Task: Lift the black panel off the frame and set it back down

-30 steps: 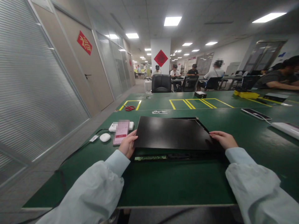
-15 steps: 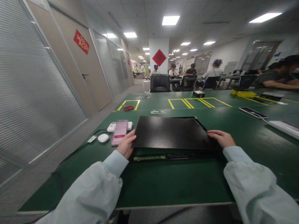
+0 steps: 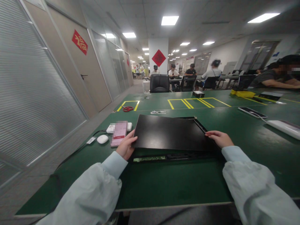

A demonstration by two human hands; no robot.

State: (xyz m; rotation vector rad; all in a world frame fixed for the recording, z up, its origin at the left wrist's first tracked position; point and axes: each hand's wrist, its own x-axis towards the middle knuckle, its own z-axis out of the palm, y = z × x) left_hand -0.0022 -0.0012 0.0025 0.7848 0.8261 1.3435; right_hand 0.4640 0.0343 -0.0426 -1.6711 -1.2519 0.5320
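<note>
the work is judged to stand partway. a flat black panel (image 3: 168,132) is held at a slant over a black frame (image 3: 180,156) on the green surface (image 3: 175,184), in front of the person, and is neither laid flush within the frame nor moved clear of it. along the near side, the panel's edge is parted from the frame, so that a strip of green circuit board (image 3: 149,159) is left uncovered. at the far right, the frame's rim is also shown past the panel; how the two meet underneath is hidden.

the panel's left edge is clamped by the left hand (image 3: 126,146), with the thumb laid on top and the fingers wrapped below. the fingertips of the right hand (image 3: 219,138) are drawn together at the right edge, but whether panel, frame or both are pinched there cannot be made out. no tool is held.

what is done, then, is the parting along the near side; what is left open is the panel's final place. red-handled scissors (image 3: 127,109) are left untouched farther off, and a phone (image 3: 119,134) is set near the left hand.
</note>
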